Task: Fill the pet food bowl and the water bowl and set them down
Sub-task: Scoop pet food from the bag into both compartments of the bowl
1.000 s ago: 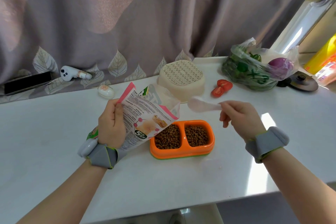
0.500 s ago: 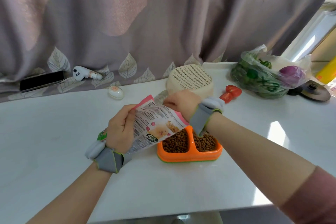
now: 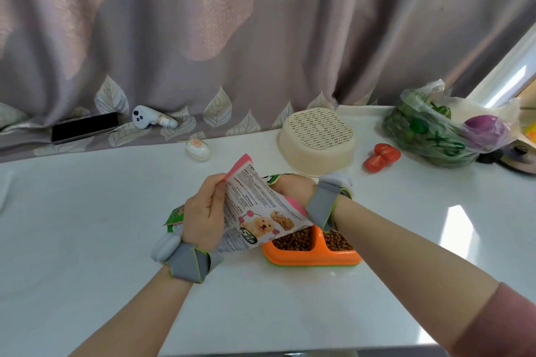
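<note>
Right hand [image 3: 293, 187] now reaching inside food bag [image 3: 261, 211], grip hidden, left hand [image 3: 203, 211] pinching it, white counter [image 3: 87, 226], curtain [image 3: 261, 38]

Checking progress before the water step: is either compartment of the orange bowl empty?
No: both compartments of the orange bowl hold brown kibble.

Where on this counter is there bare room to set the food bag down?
Bare counter lies left of the left hand, and in front of the orange bowl toward the near edge. Crowded: back right, around the strainer, tomatoes and vegetable bag.
</note>
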Motion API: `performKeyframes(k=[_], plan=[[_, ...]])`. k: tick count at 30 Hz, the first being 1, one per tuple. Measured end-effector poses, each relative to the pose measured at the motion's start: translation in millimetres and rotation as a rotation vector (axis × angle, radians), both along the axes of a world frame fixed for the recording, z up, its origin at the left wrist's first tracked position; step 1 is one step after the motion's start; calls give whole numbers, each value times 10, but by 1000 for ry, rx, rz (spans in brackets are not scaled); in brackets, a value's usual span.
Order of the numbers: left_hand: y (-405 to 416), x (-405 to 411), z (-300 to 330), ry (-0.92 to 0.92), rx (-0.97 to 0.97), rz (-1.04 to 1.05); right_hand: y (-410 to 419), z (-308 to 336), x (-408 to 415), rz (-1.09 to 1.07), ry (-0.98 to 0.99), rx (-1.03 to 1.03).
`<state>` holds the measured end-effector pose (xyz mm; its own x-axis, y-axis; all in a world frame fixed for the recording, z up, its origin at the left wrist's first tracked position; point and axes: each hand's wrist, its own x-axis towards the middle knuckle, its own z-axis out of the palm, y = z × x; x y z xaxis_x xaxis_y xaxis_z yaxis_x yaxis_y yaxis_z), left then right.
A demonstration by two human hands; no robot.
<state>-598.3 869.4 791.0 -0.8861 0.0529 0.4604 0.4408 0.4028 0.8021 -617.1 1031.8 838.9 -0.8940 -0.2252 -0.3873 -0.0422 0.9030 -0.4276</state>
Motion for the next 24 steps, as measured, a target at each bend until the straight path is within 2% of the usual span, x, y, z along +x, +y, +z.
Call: performKeyframes(k=[3,5,7,11,16,24], plan=[[-6,-1,5,-1,5,2,38,22,25,24,8,-47],[-2,-10,9,8,-1,8,36,69,54,67,84,-69],[10,-15,30,11,-6,0,63,97,53,62,128,-196],[22,-26,76,24,21,-19,214,172,65,-120,-55,-512],[26,-41,53,43,-17,-18,474,247,127,-275,-153,-702],[125,-2,113,68,-43,-25,964,423,231,-545,-75,-826]])
